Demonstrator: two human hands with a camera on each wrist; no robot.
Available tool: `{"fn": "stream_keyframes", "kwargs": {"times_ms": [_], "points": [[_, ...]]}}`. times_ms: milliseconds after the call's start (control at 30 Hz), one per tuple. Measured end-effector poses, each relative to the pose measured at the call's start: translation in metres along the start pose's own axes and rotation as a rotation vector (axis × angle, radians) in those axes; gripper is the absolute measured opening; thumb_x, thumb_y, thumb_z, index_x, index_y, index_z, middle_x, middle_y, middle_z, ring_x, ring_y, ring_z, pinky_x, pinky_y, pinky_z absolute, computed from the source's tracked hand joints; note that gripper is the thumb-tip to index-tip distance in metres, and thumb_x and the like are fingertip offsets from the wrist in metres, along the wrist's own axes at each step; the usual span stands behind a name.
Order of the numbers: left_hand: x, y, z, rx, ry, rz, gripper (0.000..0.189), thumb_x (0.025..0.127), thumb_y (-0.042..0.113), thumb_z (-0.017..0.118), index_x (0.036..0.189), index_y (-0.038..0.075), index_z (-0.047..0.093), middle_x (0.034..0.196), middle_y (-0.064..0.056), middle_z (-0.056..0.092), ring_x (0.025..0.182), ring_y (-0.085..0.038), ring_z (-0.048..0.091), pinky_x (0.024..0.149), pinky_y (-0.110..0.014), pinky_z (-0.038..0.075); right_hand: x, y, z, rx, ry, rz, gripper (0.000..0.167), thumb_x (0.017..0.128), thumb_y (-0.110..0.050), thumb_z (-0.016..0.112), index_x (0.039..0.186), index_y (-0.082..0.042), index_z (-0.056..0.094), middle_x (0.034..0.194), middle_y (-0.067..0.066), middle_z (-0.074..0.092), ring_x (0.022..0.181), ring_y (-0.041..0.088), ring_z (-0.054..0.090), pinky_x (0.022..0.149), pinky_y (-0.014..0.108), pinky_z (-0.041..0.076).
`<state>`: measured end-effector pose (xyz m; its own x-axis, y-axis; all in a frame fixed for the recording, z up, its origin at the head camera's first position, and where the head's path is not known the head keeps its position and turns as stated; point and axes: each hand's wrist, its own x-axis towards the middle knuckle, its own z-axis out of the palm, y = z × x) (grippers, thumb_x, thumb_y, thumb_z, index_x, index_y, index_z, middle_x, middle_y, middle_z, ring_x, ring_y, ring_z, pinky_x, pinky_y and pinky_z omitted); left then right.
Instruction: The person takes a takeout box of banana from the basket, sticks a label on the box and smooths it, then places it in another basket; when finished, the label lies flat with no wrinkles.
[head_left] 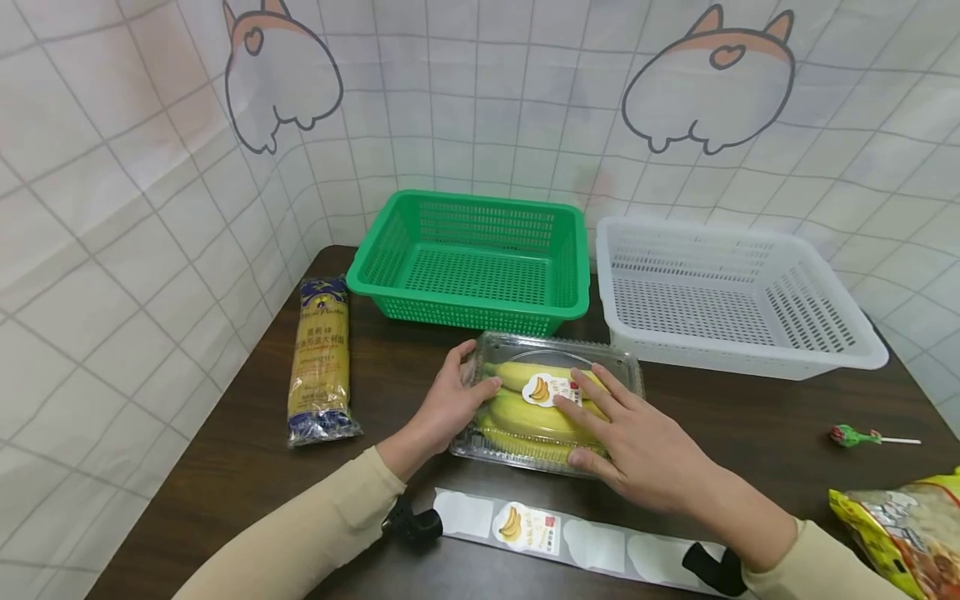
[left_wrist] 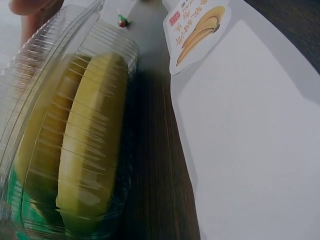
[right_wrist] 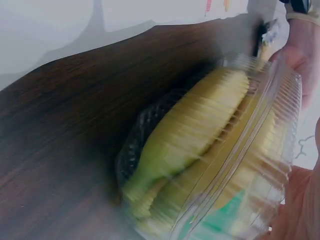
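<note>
A clear plastic clamshell box (head_left: 551, 342) of yellow bananas (head_left: 525, 414) stands on the dark table in front of the green basket. On its lid is a white banana sticker (head_left: 542, 389), partly covered by fingers. My left hand (head_left: 444, 400) holds the box's left end, thumb over the lid and fingers along the side. Spread across the right part of the lid, my right hand (head_left: 648, 450) presses with extended fingers near the sticker. Both wrist views show the ribbed box side, with a banana (left_wrist: 92, 135) behind the plastic; the right wrist view is blurred.
A strip of stickers (head_left: 607, 546) lies along the near edge. Behind the box stand a green basket (head_left: 468, 308) and a white basket (head_left: 738, 354). Spaghetti (head_left: 321, 358) lies left; a lollipop (head_left: 851, 435) and a yellow snack bag (head_left: 911, 529) lie right.
</note>
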<state>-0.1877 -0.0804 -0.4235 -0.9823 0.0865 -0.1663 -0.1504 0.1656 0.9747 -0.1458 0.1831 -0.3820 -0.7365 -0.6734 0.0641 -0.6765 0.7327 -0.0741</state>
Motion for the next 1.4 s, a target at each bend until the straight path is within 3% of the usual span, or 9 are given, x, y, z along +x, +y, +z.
{"fn": "stream_keyframes", "kwargs": {"times_ms": [400,500,633,867,1400], "points": [[0.000,0.001,0.000,-0.008,-0.007,0.008,0.074,0.101,0.012,0.061,0.162,0.008,0.020,0.169,-0.022,0.019,0.156,-0.039,0.022,0.116,-0.058,0.038,-0.012,0.009,-0.013,-0.004,0.028,0.007,0.052,0.104,-0.051,0.052,0.142,-0.017,0.062,0.164,0.014,0.037,0.154,0.041,0.027,0.117,0.055,0.036],[-0.001,0.002,-0.001,-0.011,-0.009,0.005,0.074,0.101,0.012,0.061,0.162,0.008,0.019,0.169,-0.022,0.019,0.156,-0.039,0.022,0.116,-0.058,0.038,-0.005,0.004,-0.017,0.001,0.030,-0.022,0.051,0.104,-0.049,0.052,0.142,-0.016,0.062,0.164,0.013,0.039,0.154,0.040,0.029,0.117,0.054,0.037],[0.000,0.002,-0.001,-0.002,-0.002,0.002,0.074,0.101,0.013,0.062,0.162,0.007,0.020,0.169,-0.022,0.020,0.155,-0.040,0.023,0.115,-0.059,0.039,0.015,-0.004,-0.016,0.045,-0.022,-0.065,0.058,0.106,-0.049,0.048,0.153,-0.016,0.049,0.166,0.014,0.034,0.155,0.039,0.026,0.120,0.055,0.034],[0.001,-0.001,-0.002,0.016,0.000,-0.003,0.075,0.100,0.015,0.063,0.162,0.007,0.020,0.169,-0.022,0.020,0.155,-0.041,0.023,0.114,-0.059,0.040,0.043,-0.011,-0.007,0.130,-0.132,-0.040,0.070,0.106,-0.055,0.043,0.157,-0.007,0.040,0.169,0.015,0.026,0.158,0.040,0.015,0.122,0.060,0.028],[0.000,-0.002,0.000,0.025,0.014,0.009,0.075,0.100,0.014,0.063,0.161,0.008,0.021,0.168,-0.023,0.020,0.155,-0.042,0.022,0.116,-0.060,0.037,0.039,-0.013,-0.005,0.053,-0.108,-0.084,0.062,0.104,-0.056,0.048,0.153,-0.019,0.049,0.169,0.012,0.026,0.158,0.039,0.017,0.120,0.058,0.033]]}}
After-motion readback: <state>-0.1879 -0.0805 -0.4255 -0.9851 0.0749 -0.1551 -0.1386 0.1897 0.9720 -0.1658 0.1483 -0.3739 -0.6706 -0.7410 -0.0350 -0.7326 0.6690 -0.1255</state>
